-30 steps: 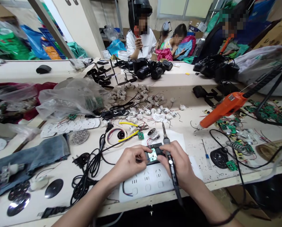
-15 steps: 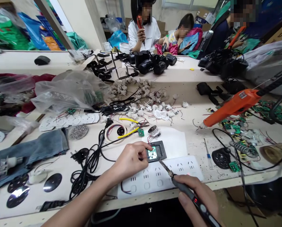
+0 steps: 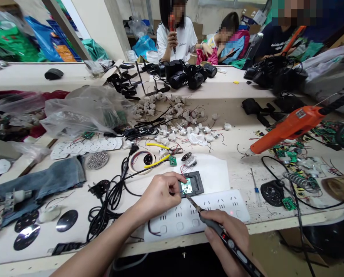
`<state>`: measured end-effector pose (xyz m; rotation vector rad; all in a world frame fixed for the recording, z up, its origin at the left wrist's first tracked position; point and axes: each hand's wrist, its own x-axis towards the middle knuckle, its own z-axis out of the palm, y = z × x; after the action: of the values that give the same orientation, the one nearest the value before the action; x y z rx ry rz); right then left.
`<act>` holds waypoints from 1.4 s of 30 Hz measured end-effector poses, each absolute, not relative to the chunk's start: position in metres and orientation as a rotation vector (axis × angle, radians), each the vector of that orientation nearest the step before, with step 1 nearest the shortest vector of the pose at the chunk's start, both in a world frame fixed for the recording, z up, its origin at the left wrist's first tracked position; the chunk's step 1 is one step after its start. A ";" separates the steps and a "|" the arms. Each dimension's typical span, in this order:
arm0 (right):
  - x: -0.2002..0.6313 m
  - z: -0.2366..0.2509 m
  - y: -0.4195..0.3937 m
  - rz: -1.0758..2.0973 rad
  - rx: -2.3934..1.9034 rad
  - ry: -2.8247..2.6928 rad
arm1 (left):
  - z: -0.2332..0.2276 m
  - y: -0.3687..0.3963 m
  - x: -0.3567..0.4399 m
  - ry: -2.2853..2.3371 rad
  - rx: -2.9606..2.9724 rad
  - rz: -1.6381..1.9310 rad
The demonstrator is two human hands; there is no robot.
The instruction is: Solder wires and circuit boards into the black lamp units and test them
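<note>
My left hand (image 3: 160,194) pinches a small green circuit board (image 3: 186,187) that lies in a black rectangular holder (image 3: 195,182) on a white sheet. A dark soldering iron (image 3: 218,232) is gripped pen-style in my right hand (image 3: 228,240). Its metal tip points up-left and reaches the board's lower edge. Both hands work over a white power strip (image 3: 189,217) at the bench's front edge.
An orange glue gun (image 3: 287,129) hangs at the right above green boards. Black cables (image 3: 108,204), yellow-handled cutters (image 3: 160,154), small motors (image 3: 183,129) with wires, plastic bags (image 3: 82,113) and metal discs (image 3: 66,220) cover the bench. Three people sit across the far table.
My right hand pulled back from the holder toward the bench edge, turned the soldering iron tip-forward, and has now brought the tip up to the board. My left hand stayed on the board.
</note>
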<state>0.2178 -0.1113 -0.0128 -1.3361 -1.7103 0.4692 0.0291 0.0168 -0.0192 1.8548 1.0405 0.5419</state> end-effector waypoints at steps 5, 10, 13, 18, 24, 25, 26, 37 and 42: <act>0.217 -0.012 -0.111 0.511 -1.319 -1.727 | -0.019 0.016 0.029 1.031 1.863 0.546; 0.219 -0.014 -0.109 0.520 -1.314 -1.782 | -0.018 0.016 0.028 1.027 1.859 0.541; 0.220 -0.014 -0.109 0.522 -1.312 -1.788 | -0.017 0.017 0.029 1.031 1.863 0.533; 0.217 -0.018 -0.110 0.448 -1.237 -1.803 | -0.017 0.016 0.029 1.028 1.881 0.538; 0.210 -0.028 -0.109 0.411 -1.149 -1.788 | -0.019 0.017 0.029 1.009 1.884 0.555; 0.210 -0.028 -0.109 0.419 -1.150 -1.790 | -0.019 0.017 0.029 1.008 1.885 0.555; 0.210 -0.028 -0.109 0.428 -1.148 -1.792 | -0.019 0.017 0.029 1.009 1.887 0.554; 0.221 -0.012 -0.123 0.305 -1.357 -1.702 | -0.016 0.016 0.029 1.033 1.900 0.525; 0.216 -0.018 -0.127 0.239 -1.394 -1.639 | -0.017 0.016 0.029 1.037 1.903 0.520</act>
<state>0.2161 -0.1270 -0.0177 -1.3945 -1.6393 0.2391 0.0291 0.0164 -0.0171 1.9031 1.0373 0.5202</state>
